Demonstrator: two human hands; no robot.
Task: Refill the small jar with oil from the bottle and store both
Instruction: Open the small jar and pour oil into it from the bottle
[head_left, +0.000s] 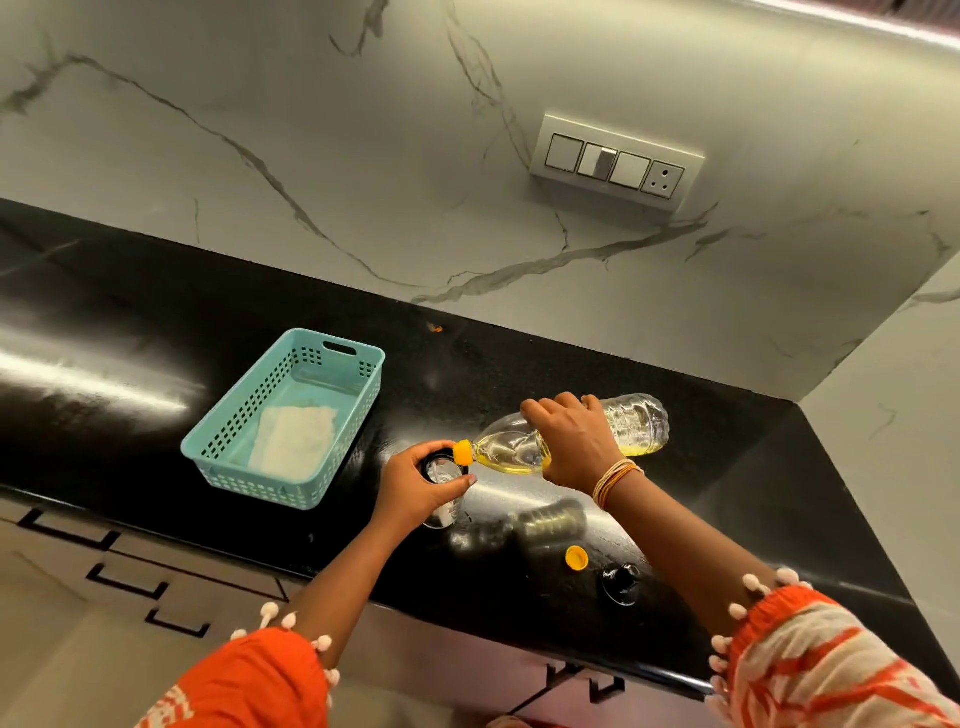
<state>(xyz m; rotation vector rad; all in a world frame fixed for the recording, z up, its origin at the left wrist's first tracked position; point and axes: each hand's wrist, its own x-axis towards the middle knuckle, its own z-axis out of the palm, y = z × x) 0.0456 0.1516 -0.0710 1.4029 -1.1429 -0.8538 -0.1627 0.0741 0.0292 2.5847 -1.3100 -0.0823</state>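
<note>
On a black counter (260, 291), a person's right hand (574, 447) has its fingers curled around a clear oil bottle (636, 423), tipped almost flat so its orange neck sits over the mouth of a small glass jar (441, 470), while the left hand (415, 491) wraps its fingers and thumb around the jar's rim to steady it. The mouth looks narrow and the oil is pooled at the neck, so tilting too fast could send oil over the rim onto fingers and counter, and oily fingers could let the jar slip. 2 loose caps, an orange cap (576, 558) and a dark lid (621, 582), lie near the counter's front edge below the right forearm, where a sleeve could knock them off; a teal basket (228, 467) sits to the left, apart from the jar.
</note>
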